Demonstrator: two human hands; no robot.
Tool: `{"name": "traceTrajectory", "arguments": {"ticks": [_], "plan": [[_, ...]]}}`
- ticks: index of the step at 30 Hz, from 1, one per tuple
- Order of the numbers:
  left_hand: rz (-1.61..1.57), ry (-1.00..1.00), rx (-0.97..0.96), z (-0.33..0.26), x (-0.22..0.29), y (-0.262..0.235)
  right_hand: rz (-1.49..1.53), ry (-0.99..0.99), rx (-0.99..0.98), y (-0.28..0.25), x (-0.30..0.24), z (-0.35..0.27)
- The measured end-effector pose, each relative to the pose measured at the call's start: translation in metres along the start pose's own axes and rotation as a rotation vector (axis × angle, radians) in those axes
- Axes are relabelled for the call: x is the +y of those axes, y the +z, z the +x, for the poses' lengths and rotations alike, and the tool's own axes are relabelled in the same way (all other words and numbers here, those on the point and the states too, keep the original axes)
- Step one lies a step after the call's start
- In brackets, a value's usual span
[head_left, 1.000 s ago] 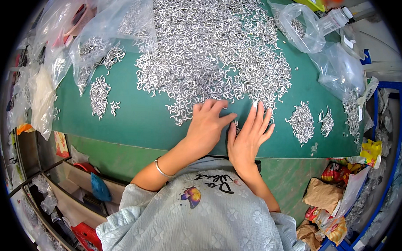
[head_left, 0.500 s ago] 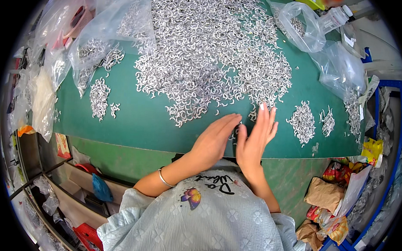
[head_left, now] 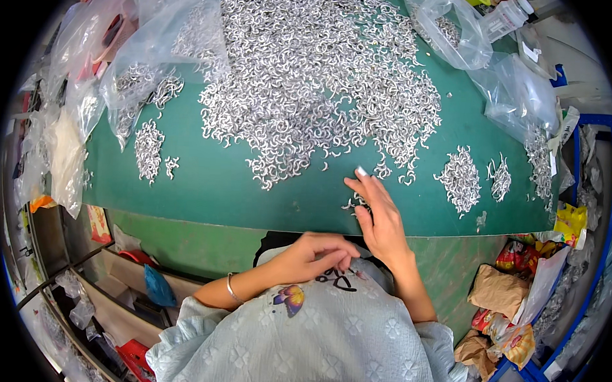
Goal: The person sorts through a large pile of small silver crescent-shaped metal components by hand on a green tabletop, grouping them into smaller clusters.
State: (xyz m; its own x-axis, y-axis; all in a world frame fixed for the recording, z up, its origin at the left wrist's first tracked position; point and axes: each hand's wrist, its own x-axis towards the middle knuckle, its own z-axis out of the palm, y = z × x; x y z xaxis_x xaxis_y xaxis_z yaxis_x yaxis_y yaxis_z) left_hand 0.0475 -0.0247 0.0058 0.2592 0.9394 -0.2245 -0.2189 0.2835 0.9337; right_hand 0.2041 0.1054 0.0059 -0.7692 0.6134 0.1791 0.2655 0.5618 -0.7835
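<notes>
A big spread of small curved silver metal pieces [head_left: 282, 89] covers the middle and far part of the green table [head_left: 205, 194]. My right hand [head_left: 384, 221] rests at the near edge with its fingers stretched out, thumb apart. Beside its thumb and under its fingers lie a few of the same curved pieces [head_left: 352, 205], partly hidden. My left hand [head_left: 323, 251] is in front of the table edge, close to my body. Its fingers are curled in, and whatever they may hold is hidden.
Smaller piles of pieces lie at left [head_left: 149, 152] and right [head_left: 459, 181]. Clear plastic bags [head_left: 518, 97] flank the table, with a white bottle [head_left: 506, 19] at the far right. An open drawer [head_left: 114, 285] stands lower left; brown paper packaging [head_left: 496, 292] lies lower right.
My left hand has drawn back from beside the right hand, off the tabletop toward my body, and its fingers have curled. The right hand has come slightly nearer and left, over the few pieces.
</notes>
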Motion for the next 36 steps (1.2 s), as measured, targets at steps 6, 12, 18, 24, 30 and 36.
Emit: {"name": "traceTrajectory", "arguments": {"ticks": [6, 12, 18, 24, 30, 36], "plan": [[-1.117, -0.464, -0.067, 0.021, -0.092, 0.003, 0.028, -0.030, -0.089, 0.000, -0.006, -0.015], [-1.638, -0.153, -0.301, 0.051, -0.116, 0.003, 0.029, -0.056, -0.125, 0.004, -0.013, -0.037], [-1.472, -0.295, -0.180, 0.057, -0.061, 0.011, 0.110, -0.158, -0.185, -0.001, -0.014, -0.058], [-1.100, -0.457, -0.085, 0.039, -0.099, 0.013, 0.229, -0.244, 0.168, 0.001, -0.007, -0.069], [-0.602, -0.673, -0.187, 0.039, -0.020, 0.034, -0.089, 0.136, 0.781, -0.038, 0.022, -0.074], [-0.665, -0.112, 0.037, 0.134, 0.027, 0.068, 0.152, 0.249, 1.114, -0.065, 0.053, -0.068]]}}
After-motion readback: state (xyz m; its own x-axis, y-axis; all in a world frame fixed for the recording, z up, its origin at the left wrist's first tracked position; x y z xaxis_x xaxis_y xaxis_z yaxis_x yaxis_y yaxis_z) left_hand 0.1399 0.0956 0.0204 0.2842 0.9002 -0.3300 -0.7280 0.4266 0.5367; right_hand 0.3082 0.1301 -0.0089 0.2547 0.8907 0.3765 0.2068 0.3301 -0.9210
